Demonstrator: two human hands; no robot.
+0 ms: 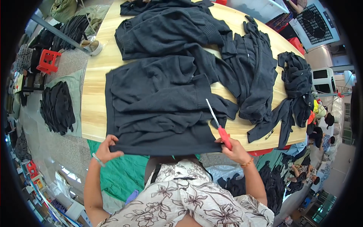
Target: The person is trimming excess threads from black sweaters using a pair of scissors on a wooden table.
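Note:
A black knitted sweater [151,94] lies spread on the wooden table in front of me, its lower edge drawn over the near side. At that edge's left end, my left hand [107,148] pinches the cloth between thumb and fingers. The right end is gripped by my right hand [237,152]. That same hand also holds slim red-handled scissors [224,137], their long metal tip pointing away from me over the sweater. Whether the blades are apart cannot be made out.
More black sweaters [170,32] are heaped at the table's [94,87] far end, others [257,72] to the right. Small yellow-and-black snips [269,134] lie near the right edge. On the left are a folded black stack [58,108] and a red stool [48,61].

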